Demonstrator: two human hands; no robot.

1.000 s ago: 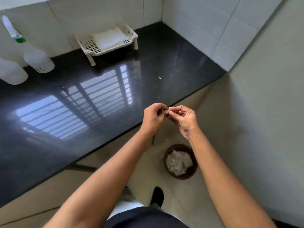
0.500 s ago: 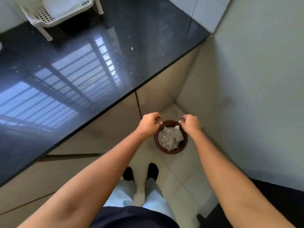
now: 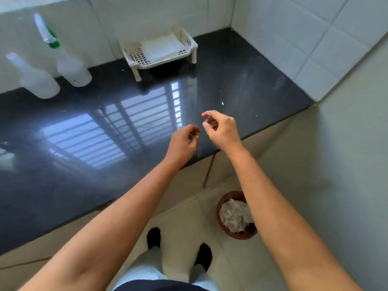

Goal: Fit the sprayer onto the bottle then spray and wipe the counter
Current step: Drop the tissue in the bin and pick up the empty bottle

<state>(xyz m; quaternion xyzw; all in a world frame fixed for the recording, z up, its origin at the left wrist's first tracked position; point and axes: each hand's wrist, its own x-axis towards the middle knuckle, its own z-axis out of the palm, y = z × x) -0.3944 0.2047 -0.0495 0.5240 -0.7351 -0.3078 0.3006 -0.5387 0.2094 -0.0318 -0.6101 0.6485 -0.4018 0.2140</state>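
Observation:
A white spray bottle (image 3: 72, 69) with a green collar and a clear sprayer head (image 3: 44, 28) stands at the back left of the glossy black counter (image 3: 241, 80). A second white bottle (image 3: 36, 81) stands just left of it, blurred. Folded white cloths (image 3: 160, 48) lie in a white plastic rack (image 3: 136, 62) against the back wall. My left hand (image 3: 184, 141) and my right hand (image 3: 222, 129) hover side by side over the counter's front edge, fingers loosely curled and apart, nothing in either. Both are far from the bottles.
On the floor at the lower right stands a brown bin (image 3: 248, 234) with crumpled white paper inside, beside my feet (image 3: 154, 237). Tiled walls close the counter's back and right end. A small white speck (image 3: 222, 103) lies on the counter beyond my right hand.
My hands were pinched together at the counter edge, dropped down over the bin, and are now back up over the counter, apart and empty. The view has tilted back up.

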